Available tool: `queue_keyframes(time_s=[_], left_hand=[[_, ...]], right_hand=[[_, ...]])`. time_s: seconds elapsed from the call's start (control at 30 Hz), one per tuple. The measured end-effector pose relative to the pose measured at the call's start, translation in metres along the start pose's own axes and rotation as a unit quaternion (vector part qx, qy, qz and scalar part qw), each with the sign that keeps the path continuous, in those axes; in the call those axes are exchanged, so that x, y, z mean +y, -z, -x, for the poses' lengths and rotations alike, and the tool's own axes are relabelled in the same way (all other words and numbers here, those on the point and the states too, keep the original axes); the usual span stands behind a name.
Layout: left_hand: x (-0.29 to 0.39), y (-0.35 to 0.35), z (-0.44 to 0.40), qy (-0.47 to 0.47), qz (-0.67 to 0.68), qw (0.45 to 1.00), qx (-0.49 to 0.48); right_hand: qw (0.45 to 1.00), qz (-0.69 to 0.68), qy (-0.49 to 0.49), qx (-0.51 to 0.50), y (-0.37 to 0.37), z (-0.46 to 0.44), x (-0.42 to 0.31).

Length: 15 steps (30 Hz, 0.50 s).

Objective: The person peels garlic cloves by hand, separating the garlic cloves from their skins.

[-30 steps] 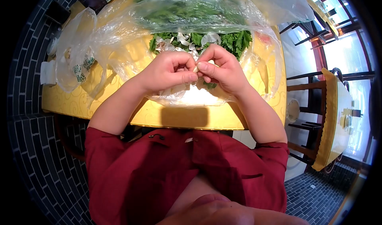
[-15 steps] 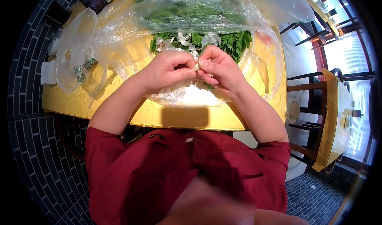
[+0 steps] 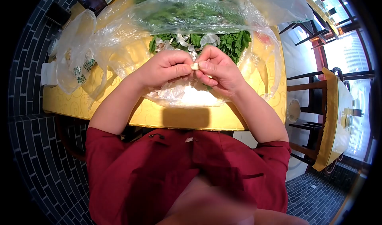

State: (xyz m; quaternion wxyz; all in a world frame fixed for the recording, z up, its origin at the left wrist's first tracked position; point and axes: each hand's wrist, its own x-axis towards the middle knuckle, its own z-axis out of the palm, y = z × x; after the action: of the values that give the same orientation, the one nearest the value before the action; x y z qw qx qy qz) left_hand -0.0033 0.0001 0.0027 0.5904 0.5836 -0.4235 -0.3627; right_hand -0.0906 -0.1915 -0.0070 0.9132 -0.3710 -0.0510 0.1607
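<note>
- the left hand pinches a small pale piece, perhaps a garlic clove, between thumb and fingertips; the right hand grips its other end.
- the piece sits between the two hands, above papery white scraps on clear plastic.
- it could slip loose, since it is tiny and only the fingertips hold it.
- dropped, it might get lost among those similarly pale scraps.
- the slack plastic could catch on either hand and drag scraps onto the yellow tablecloth.
</note>
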Motion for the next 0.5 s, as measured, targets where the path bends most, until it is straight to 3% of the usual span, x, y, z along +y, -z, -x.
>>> queue_keyframes(time_s=[0.07,0.27,0.5], left_hand=[[0.003,-0.001,0.0,0.045,0.06,0.997,0.013],[0.001,-0.007,-0.004,0.034,-0.046,0.987,0.152],[0.001,-0.008,-0.002,0.067,-0.036,0.975,0.211]], right_hand=[[0.999,0.029,0.022,0.033,-0.005,-0.001,-0.001],[0.962,0.205,0.07,0.168,-0.014,-0.002,0.002],[0.876,0.432,0.138,0.164,-0.011,-0.002,0.006]])
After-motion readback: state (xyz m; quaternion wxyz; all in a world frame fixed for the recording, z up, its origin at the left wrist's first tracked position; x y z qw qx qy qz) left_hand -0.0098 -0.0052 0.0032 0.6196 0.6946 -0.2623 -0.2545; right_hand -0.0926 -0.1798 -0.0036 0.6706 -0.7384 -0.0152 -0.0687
